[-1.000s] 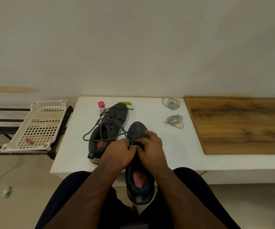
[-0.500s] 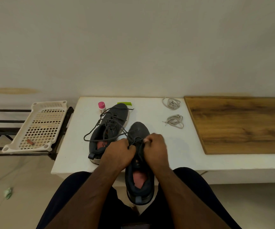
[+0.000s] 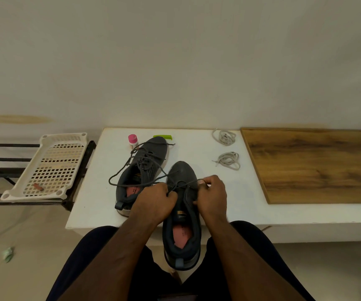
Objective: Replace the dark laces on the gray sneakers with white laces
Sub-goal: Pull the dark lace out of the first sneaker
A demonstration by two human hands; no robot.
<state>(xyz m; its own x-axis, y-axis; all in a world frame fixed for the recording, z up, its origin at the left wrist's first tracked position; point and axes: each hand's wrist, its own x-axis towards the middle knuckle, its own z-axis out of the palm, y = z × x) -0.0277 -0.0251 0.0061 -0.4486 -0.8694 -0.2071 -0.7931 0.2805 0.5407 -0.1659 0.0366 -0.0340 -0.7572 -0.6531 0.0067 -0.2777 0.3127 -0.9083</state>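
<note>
Pinching the dark lace [image 3: 182, 184] with both your left hand [image 3: 154, 202] and right hand [image 3: 212, 195], you hold the near sneaker [image 3: 182, 216] at frame centre, evidently to unthread it; two white laces [image 3: 228, 160] wait upper right on the table [image 3: 229, 203].
</note>
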